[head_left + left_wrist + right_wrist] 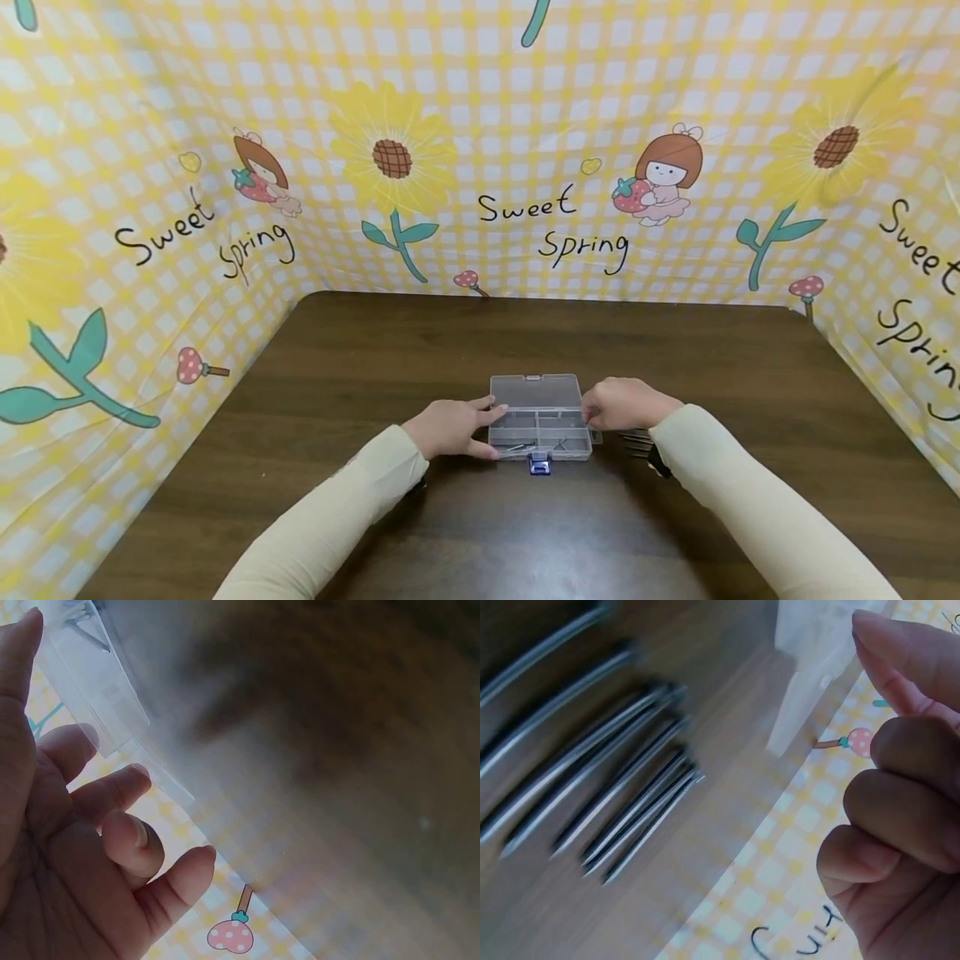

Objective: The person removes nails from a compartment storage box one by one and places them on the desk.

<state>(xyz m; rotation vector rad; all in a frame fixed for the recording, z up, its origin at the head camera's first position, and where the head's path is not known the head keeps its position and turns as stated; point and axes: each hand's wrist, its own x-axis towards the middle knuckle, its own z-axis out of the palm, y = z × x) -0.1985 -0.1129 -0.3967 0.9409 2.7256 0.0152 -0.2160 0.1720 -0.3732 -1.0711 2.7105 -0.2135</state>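
Observation:
A clear plastic divided box (536,431) lies on the table with its lid (534,392) tipped back. Thin metal pieces (519,447) lie in its front compartments. My left hand (455,427) rests against the box's left side, thumb near the front corner; the left wrist view shows the other fingers loosely bent. Above the right edge is my right hand (626,404), fingers curled. Its thumb and index finger come together by the box in the right wrist view; whether anything is between them is hidden. Several metal nails (571,754) lie side by side near the right wrist.
A blue latch (540,465) sticks out at the box's front. The dark wooden table (360,358) ends at a yellow-checked cloth (525,108) behind and at both sides. Part of the nails is covered by the right sleeve (720,467) in the head view.

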